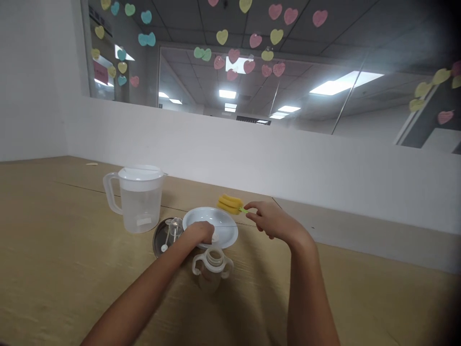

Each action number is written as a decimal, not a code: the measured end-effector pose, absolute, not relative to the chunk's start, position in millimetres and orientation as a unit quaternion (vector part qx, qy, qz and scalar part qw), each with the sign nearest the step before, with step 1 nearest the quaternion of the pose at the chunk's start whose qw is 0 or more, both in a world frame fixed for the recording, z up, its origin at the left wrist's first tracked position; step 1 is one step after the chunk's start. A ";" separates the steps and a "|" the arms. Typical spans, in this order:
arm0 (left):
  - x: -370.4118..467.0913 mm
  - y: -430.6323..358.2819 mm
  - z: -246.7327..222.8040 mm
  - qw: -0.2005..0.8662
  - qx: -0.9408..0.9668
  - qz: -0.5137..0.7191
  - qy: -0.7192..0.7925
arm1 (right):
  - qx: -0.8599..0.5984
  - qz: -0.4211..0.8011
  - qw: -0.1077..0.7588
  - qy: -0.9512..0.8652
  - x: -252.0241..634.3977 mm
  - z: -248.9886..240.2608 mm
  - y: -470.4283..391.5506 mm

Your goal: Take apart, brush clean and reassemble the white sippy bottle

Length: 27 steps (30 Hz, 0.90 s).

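Ylw brush (229,203) L-R, hdl (243,210) twd R hand (268,219)

Both arms are bare along the whole length in view. The left forearm (151,288) is slim, widening from a narrow wrist towards the bottom edge; the right forearm (310,288) has much the same tapering build. The left hand (202,231) shows a smooth, rounded back, its fingers mostly hidden. The right hand (268,218) is bare too, with slender fingers; nails are too small to make out.
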<state>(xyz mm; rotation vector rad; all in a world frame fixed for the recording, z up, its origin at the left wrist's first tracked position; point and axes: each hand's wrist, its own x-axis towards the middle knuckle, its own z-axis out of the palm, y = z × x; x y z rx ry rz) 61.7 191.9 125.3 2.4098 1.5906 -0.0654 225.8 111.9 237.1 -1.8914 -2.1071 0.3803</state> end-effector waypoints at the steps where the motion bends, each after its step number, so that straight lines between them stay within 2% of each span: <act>1: 57.6 193.2 128.7 0.126 0.828 -0.018 0.546 | -0.653 0.129 0.140 -0.733 225.1 236.7 112.2; 6: 28.2 189.6 164.7 0.114 0.843 0.063 0.522 | -0.638 0.099 0.134 -0.752 222.6 234.7 111.6; 10: 4.4 177.6 189.2 0.103 0.849 0.198 0.479 | -0.602 0.127 0.135 -0.777 220.1 236.0 107.2; 13: -8.6 169.2 198.2 0.169 0.829 0.316 0.429 | -0.549 0.142 0.161 -0.808 220.1 239.2 102.7; 17: -15.8 158.6 206.2 0.245 0.803 0.408 0.358 | -0.488 0.152 0.189 -0.838 222.6 244.1 97.8; 23: -10.8 140.7 220.0 0.310 0.785 0.474 0.248 | -0.460 0.170 0.237 -0.838 223.9 250.6 89.5; 27: -17.4 139.3 224.3 0.307 0.772 0.479 0.281 | -0.474 0.151 0.247 -0.831 223.3 251.3 85.0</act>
